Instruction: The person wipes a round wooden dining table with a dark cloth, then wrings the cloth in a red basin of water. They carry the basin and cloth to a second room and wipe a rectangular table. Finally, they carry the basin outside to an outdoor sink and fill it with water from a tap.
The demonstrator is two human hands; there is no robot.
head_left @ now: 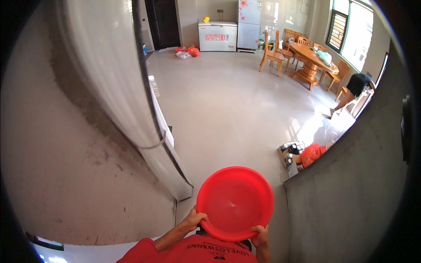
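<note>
A round red plastic basin (234, 199) is held level in front of my body at the doorway. My left hand (193, 218) grips its rim at the near left, thumb over the edge. At the near right, my right hand (260, 236) is closed on the rim with its thumb on top. The fingers of both hands are partly hidden below the basin. Its bottom looks smooth and shiny; whether there is water in it I cannot tell.
Grey walls and a white door frame (175, 179) flank the opening. Beyond it, a box of bottles (289, 155) and a red bag (312, 153) sit at the right. Farther off stand a wooden table (311, 55) with chairs, a seated person (357, 85), a chest freezer (218, 37) and a fridge (248, 24).
</note>
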